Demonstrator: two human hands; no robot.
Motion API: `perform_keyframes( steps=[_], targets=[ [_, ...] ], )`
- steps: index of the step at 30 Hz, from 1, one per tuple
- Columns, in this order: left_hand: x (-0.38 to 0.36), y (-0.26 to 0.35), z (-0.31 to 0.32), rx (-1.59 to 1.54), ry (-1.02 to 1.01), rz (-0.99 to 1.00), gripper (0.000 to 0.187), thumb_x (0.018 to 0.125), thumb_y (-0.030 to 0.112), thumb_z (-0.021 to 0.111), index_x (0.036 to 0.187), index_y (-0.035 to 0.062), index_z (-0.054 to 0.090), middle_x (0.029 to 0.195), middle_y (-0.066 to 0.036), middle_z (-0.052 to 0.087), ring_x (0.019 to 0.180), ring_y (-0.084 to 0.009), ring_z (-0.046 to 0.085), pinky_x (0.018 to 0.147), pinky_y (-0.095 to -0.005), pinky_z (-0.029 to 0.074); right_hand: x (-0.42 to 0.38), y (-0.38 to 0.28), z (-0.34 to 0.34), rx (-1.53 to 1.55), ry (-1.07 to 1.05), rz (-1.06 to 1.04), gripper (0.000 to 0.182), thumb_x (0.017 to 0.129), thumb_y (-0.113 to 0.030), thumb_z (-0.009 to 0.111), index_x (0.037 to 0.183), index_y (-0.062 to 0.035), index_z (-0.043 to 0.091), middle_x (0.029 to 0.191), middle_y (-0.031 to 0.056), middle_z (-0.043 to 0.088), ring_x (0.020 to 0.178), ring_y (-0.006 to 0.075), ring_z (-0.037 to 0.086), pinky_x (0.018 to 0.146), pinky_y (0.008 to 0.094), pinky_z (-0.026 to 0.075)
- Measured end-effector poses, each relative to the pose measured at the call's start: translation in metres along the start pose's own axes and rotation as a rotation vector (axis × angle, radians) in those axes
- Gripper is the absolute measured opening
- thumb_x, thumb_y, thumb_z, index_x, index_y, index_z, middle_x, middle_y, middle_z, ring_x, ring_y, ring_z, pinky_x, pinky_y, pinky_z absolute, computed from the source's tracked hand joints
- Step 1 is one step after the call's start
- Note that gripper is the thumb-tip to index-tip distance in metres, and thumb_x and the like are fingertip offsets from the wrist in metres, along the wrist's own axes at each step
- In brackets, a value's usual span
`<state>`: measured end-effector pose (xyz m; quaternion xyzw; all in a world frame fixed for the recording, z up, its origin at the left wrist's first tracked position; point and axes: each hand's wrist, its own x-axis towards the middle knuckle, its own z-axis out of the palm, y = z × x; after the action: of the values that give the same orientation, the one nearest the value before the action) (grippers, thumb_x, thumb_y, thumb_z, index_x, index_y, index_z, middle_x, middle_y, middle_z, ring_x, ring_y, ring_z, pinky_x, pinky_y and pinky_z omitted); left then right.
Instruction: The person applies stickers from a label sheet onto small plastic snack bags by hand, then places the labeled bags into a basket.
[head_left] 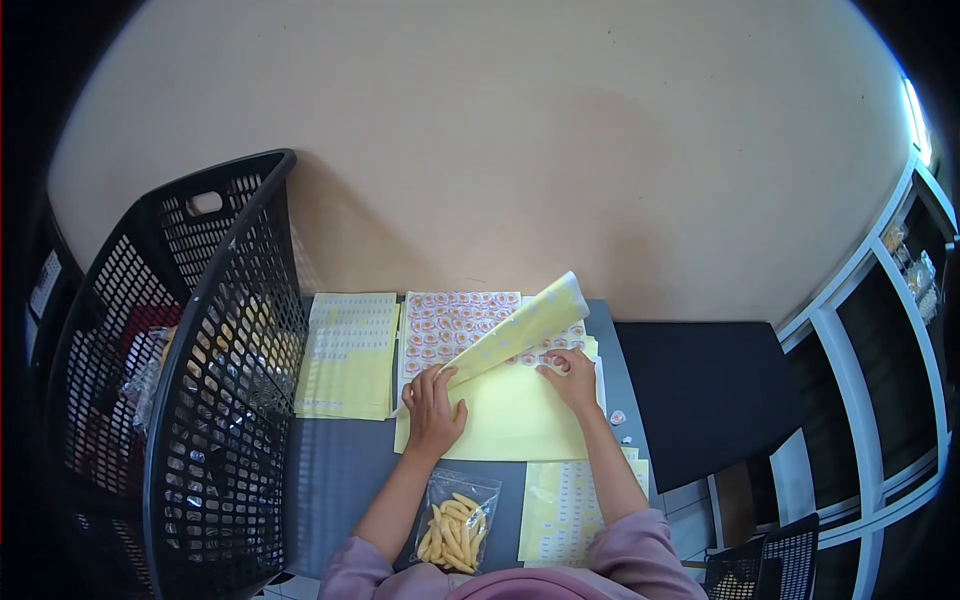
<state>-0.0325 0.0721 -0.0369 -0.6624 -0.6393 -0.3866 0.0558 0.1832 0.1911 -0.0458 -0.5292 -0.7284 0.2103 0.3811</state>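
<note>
A sheet of round printed stickers (450,325) lies on the table, and a yellow, patterned flap of paper (525,330) curls up diagonally across it. Plain yellow paper (500,415) shows below the flap. My left hand (433,410) rests on the left side of the paper, fingers spread, fingertips at the lower end of the flap. At the right edge of the stickers, my right hand (572,380) has thumb and index finger bent together in a pinch; anything between them is too small to make out.
A tall black plastic basket (225,300) with packed items stands left. Printed yellow sheets (350,360) lie beside it, more sheets (565,510) at front right. A clear bag of pale yellow finger-shaped pieces (455,530) lies near my body. A loose sticker (618,417) sits by the right edge.
</note>
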Motion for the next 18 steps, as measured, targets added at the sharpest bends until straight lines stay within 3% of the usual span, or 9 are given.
perform_keyframes(
  steps=[6,9,12,18],
  targets=[
    [0.000,-0.001,0.002,0.007,-0.002,-0.012,0.054,0.063,0.013,0.062,0.112,0.0062,0.040,0.110,-0.012,0.039,0.107,-0.0262,0.034,0.089,-0.0405,0.019,0.000,-0.008,0.005,-0.146,0.080,0.081,0.025,0.059,-0.022,0.073,0.079,-0.0104,0.065,0.070,0.0041,0.055,0.065,0.0166,0.054,0.058,0.0287,0.044],
    [0.000,-0.001,0.002,0.013,-0.001,-0.013,0.054,0.064,0.014,0.062,0.112,0.0057,0.040,0.110,-0.012,0.039,0.107,-0.0262,0.034,0.089,-0.0404,0.019,0.000,0.000,0.012,-0.132,0.139,-0.014,0.018,0.061,-0.021,0.071,0.075,-0.0107,0.066,0.068,0.0035,0.055,0.065,0.0171,0.055,0.056,0.0290,0.043],
    [0.000,-0.001,0.002,0.023,0.005,-0.009,0.054,0.064,0.013,0.061,0.112,0.0053,0.040,0.110,-0.013,0.039,0.107,-0.0262,0.034,0.089,-0.0405,0.019,-0.001,-0.001,0.013,-0.053,0.170,0.026,0.013,0.063,-0.020,0.069,0.071,-0.0103,0.066,0.067,0.0034,0.056,0.064,0.0175,0.056,0.056,0.0294,0.043],
    [0.000,-0.003,0.003,0.020,-0.007,0.000,0.053,0.064,0.013,0.061,0.113,0.0051,0.040,0.110,-0.013,0.039,0.107,-0.0265,0.034,0.089,-0.0409,0.018,0.004,-0.001,0.010,-0.056,0.079,0.143,0.014,0.067,-0.022,0.065,0.072,-0.0093,0.066,0.069,0.0055,0.061,0.064,0.0192,0.058,0.056,0.0311,0.044]
  ],
)
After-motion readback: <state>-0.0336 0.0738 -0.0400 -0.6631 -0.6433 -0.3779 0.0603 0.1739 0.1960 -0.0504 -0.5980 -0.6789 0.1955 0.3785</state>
